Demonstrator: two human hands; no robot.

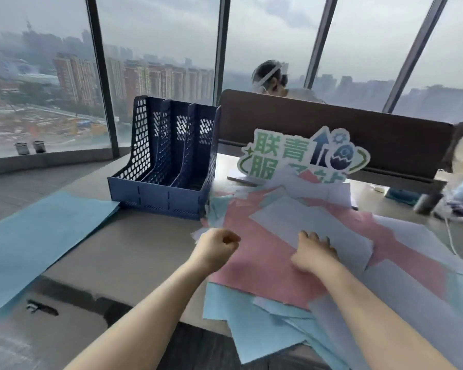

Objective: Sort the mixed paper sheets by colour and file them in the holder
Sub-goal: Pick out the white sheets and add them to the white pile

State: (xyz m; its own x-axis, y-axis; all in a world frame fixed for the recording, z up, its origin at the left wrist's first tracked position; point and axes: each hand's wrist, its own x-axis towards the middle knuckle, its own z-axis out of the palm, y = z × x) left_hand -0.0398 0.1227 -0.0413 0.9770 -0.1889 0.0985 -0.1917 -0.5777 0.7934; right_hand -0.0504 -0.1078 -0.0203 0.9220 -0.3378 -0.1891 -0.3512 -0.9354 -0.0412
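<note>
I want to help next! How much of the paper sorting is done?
Only a little. Done: some blue sheets lie apart on the left of the table. In hand: the right hand rests on a white sheet in the mixed pile; the left hand is a fist holding nothing. Left: pink, white and blue are mostly still mixed, and the holder looks empty.

Green-lettered sign point(302, 153), brown partition point(332, 124)

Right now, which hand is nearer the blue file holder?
Left. The left hand hovers just in front of the file holder; the right hand rests farther right on the paper pile.
</note>
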